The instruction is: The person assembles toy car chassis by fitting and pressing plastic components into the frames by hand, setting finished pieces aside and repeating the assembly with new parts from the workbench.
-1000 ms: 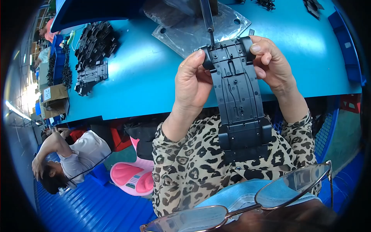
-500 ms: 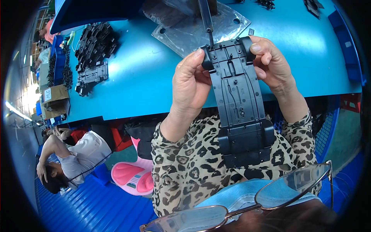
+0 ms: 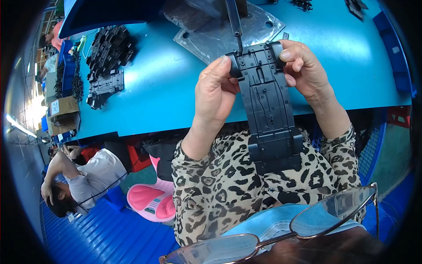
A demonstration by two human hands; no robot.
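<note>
Across the top, a glossy turquoise tabletop (image 3: 162, 97).
Left hand (image 3: 213, 93) and right hand (image 3: 310, 74) pinch a long black plastic plate (image 3: 269, 105); lower left, a ribbed blue surface (image 3: 90, 237).

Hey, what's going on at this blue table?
A person is holding a long black plastic part by its far end, the left hand on one corner and the right hand on the other. A metal rod points down at the far left corner; whether it touches is hard to tell. More black parts lie heaped on the table to the left.
</note>
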